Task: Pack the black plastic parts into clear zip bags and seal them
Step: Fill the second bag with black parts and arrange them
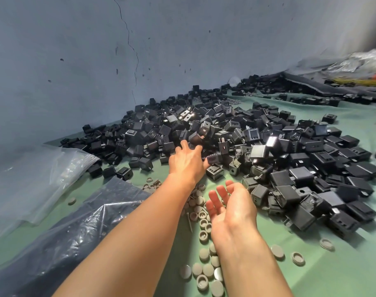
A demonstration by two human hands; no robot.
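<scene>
Left hand (188,161), grip released and fingers spread, reaches onto the black parts (257,133) heaped centre-far, apparently to gather some; right hand (229,203), cupped and empty, hovers nearer; clear zip bags (33,179) lie left.

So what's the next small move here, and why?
Probably close the left hand on a black part at the near edge of the pile: its fingers are spread over the parts without gripping one, the right hand is open and empty, and the clear bags lie at the left.
</scene>
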